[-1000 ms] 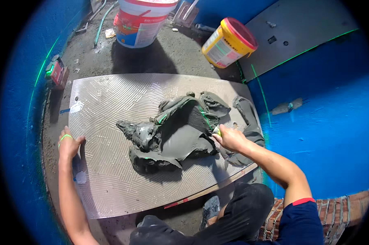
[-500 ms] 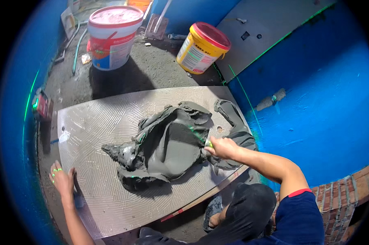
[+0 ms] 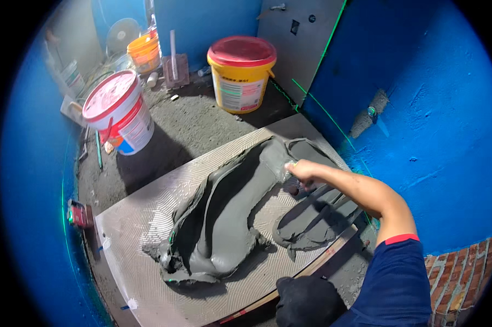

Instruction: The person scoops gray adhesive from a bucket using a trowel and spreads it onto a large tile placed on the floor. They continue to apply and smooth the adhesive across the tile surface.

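Note:
My right hand [image 3: 305, 171] is closed around the handle of a trowel [image 3: 279, 164], reaching in from the right. The trowel's blade is smeared with grey mortar and hard to tell from it. A thick heap of wet mortar [image 3: 229, 223] runs diagonally over the tile, with a smoothed hollow along its middle. Below my right forearm lies a second patch of mortar [image 3: 306, 226]. Both rest on a large pale tile [image 3: 142, 218] lying flat, its upper face finely ridged. My left hand is out of view.
A white and red bucket [image 3: 128, 117] and a yellow bucket with a red lid [image 3: 242, 73] stand beyond the tile. An orange bucket [image 3: 144, 53] is farther back. A red laser level [image 3: 79, 213] sits by the left wall. A blue wall [image 3: 426, 163] borders the right.
My right hand has moved up and away with the trowel, and the mortar heap is now longer and smoother. My left hand has left the view. The camera view has shifted.

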The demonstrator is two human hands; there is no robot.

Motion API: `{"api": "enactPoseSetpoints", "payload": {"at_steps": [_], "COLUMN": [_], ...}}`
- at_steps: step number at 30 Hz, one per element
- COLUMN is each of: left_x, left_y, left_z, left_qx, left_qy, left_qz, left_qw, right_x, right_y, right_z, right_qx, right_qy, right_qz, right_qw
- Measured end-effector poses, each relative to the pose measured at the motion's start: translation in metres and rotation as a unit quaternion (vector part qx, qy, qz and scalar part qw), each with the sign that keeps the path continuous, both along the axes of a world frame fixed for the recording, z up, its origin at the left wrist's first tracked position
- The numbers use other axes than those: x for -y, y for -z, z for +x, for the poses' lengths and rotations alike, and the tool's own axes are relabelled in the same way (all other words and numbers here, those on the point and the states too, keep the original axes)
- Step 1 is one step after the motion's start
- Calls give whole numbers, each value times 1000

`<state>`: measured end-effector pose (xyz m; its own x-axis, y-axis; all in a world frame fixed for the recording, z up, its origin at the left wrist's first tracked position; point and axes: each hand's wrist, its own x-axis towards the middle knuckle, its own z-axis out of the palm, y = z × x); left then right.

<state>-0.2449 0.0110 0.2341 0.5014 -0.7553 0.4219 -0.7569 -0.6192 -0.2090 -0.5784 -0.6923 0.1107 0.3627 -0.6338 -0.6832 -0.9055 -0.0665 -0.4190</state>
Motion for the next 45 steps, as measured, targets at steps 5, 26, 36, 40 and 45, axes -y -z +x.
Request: {"api": "enactPoseSetpoints", "payload": {"at_steps": [5,26,36,40,45], "left_x": [76,188,220,180,193], "left_y": [-41,-27,17,25,19], "left_z": [-37,-160,-127,-117,-125], "left_qx": [-44,-495,-525,-485,-496], "left_qy": [67,259,309,315,352], "left_qz": [12,142,225,227,245], "left_qw": [997,817,761,783,755], "right_x": [7,59,-9,-2,-48], "right_y": [-5,-1,34,24,-14], "right_z": [-54,-205,-212,-228,-293], "right_qx": [-82,71,-56,-109,-81], "right_qy": [-231,292,62,77,321], "right_qz": [-255,210,-194,-230,-23], "right_qw": [935,930,977,964,943]}}
